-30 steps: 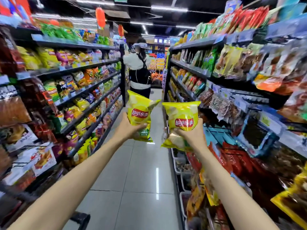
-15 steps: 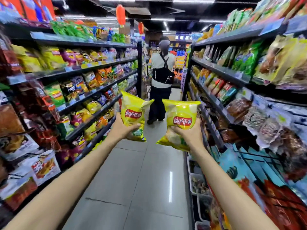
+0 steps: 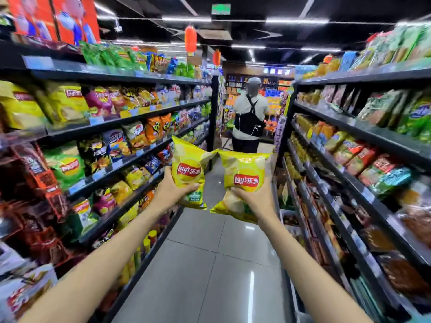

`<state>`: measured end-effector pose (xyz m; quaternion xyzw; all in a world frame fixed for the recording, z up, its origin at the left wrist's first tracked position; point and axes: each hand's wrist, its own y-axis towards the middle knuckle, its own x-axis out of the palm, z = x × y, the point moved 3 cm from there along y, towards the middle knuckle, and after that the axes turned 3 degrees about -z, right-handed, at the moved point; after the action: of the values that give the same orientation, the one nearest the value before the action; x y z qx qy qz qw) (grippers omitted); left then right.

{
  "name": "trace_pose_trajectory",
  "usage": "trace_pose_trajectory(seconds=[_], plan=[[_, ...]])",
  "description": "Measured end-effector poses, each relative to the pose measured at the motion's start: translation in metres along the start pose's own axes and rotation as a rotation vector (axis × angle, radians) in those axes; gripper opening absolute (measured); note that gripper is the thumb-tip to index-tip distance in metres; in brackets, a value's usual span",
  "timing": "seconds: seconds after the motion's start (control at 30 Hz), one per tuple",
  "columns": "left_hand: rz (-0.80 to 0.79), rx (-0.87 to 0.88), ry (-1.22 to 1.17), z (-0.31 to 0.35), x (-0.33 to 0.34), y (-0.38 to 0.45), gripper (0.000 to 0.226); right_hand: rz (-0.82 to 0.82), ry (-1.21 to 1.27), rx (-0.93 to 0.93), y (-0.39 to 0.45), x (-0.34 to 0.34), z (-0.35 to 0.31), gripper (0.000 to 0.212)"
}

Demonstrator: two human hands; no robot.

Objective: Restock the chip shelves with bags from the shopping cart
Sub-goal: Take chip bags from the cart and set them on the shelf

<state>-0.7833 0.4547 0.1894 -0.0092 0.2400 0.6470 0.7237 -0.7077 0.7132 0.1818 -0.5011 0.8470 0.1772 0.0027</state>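
The glossy yellow chip bag in the left hand (image 3: 187, 173) bore a red oval logo and a green band at its base. The matching yellow chip bag in the right hand (image 3: 242, 180) showed pale chip pictures beneath its red logo. The black metal shelves (image 3: 130, 120) carried green, purple and orange packets. Two red paper lanterns (image 3: 190, 39) hung under the black ceiling (image 3: 256, 8). The glossy tiled floor (image 3: 210, 276) was pale grey.

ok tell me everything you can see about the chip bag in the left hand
The left chip bag is glossy yellow, puffed and sealed, with a red Lay's logo and a green patch near the bottom. It is upright, tilted slightly, held over the aisle. The left hand grips its lower part; its top corner meets the right chip bag.
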Motion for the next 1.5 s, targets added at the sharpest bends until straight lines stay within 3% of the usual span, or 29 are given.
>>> trace_pose_trajectory(seconds=[0.1, 0.33, 0.43, 0.63, 0.8, 0.97, 1.2, 1.5], plan=[[0.032, -0.028, 0.013, -0.025, -0.011, 0.040, 0.077, -0.031, 0.009, 0.028, 0.052, 0.033, 0.018, 0.093], [0.143, -0.045, 0.108, -0.060, -0.027, 0.150, 0.072, -0.121, 0.053, -0.040, 0.169, 0.109, 0.035, 0.077], [0.171, -0.024, 0.127, -0.070, -0.027, 0.203, 0.077, -0.180, 0.087, -0.071, 0.229, 0.137, 0.048, 0.070], [0.287, 0.014, 0.214, -0.060, -0.056, 0.321, 0.093, -0.278, 0.122, -0.149, 0.380, 0.191, 0.037, 0.082], [0.389, 0.098, 0.262, -0.039, -0.076, 0.396, 0.076, -0.336, 0.157, -0.245, 0.473, 0.239, 0.010, 0.080], [0.428, 0.155, 0.265, -0.025, -0.099, 0.453, 0.078, -0.430, 0.216, -0.311, 0.539, 0.301, -0.020, 0.081], [0.625, 0.196, 0.411, -0.006, -0.161, 0.530, 0.071, -0.523, 0.397, -0.377, 0.605, 0.407, -0.074, 0.078], [0.799, 0.291, 0.472, 0.022, -0.285, 0.620, 0.090, -0.565, 0.497, -0.511, 0.683, 0.537, -0.173, 0.079]])
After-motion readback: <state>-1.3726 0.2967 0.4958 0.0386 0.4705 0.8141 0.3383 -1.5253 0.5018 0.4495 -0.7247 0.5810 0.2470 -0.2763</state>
